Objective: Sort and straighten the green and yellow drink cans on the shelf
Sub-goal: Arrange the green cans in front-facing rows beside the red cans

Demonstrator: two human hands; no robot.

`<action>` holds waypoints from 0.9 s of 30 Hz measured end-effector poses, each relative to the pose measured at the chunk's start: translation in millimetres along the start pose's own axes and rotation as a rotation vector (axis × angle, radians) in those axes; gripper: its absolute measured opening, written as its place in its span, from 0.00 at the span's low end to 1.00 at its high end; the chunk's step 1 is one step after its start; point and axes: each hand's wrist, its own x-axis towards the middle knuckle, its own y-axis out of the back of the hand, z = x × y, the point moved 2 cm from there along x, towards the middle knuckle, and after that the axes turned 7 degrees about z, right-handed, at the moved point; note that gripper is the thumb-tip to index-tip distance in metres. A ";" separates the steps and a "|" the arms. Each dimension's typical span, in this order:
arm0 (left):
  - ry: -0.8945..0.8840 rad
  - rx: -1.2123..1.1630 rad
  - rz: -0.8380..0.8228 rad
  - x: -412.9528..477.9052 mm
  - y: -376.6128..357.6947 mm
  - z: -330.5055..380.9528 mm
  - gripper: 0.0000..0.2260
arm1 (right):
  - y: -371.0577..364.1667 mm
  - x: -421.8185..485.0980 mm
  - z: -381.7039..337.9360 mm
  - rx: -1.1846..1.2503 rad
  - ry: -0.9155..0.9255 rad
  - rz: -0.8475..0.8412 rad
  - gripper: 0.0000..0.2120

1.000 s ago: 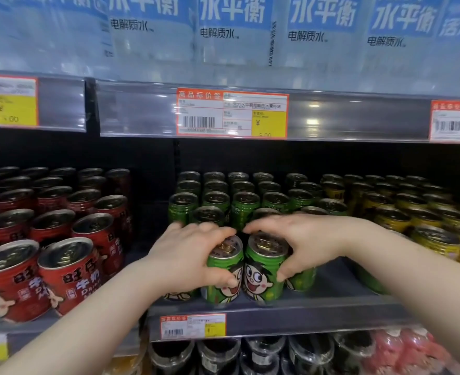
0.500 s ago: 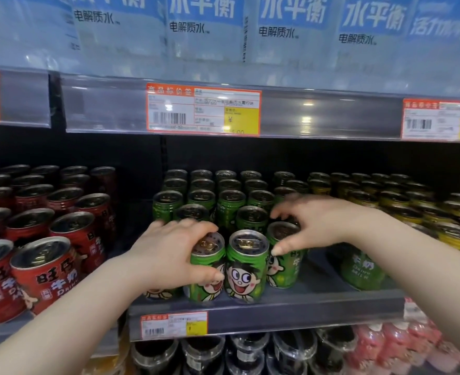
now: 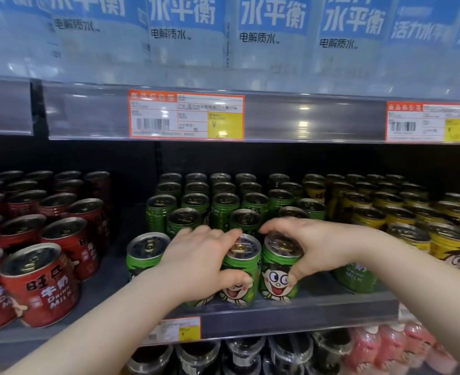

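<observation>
Cans of the green kind are in hand at the near edge of the shelf (image 3: 304,318). The left hand (image 3: 201,263) grasps one green can (image 3: 246,269), fingers over its rim and thumb across its front. The right hand (image 3: 312,247) grasps the neighbouring green can (image 3: 277,280), fingers curled over the lid and thumb on the printed cartoon face. Both stand upright, side by side, faces turned to the near side.

The job looks partway done. The far green rows (image 3: 223,201) run mostly in lines, but the rank just behind the hands sits staggered. A front-left green can (image 3: 146,255) stands just left of the left hand with its face turned away. A front-right green can (image 3: 358,277) shows its lettered side, with a gap between it and the held pair. The yellow cans (image 3: 385,209) are grouped to the right, though the border with the green looks ragged in the far rows. Facing the remaining fronts and closing the gaps seems to be what is left.

A strip of label shows under the left palm, so another can probably stands there, but most of it is covered. The right forearm hides the near yellow fronts, and the frame cuts that group off at the right. The far ranks sink into shadow. The price tag (image 3: 187,116) on the rail above is too blurred to read. The red cans (image 3: 39,282) stand well left, outside this work.
</observation>
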 end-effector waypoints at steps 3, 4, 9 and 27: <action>0.011 -0.006 -0.002 0.0 0.0 0.7 0.39 | 1.6 0.3 0.3 -0.008 0.009 -0.022 0.42; 0.015 -0.025 -0.015 0.2 0.6 0.3 0.39 | 3.3 0.7 -2.1 -0.015 0.012 -0.042 0.42; 0.052 -0.280 0.122 -3.3 13.2 -12.8 0.33 | 12.7 11.5 -26.8 0.030 0.090 0.049 0.35; 0.497 -0.502 -0.011 11.5 19.7 -106.8 0.33 | -5.0 129.1 -88.7 -0.029 0.067 0.133 0.20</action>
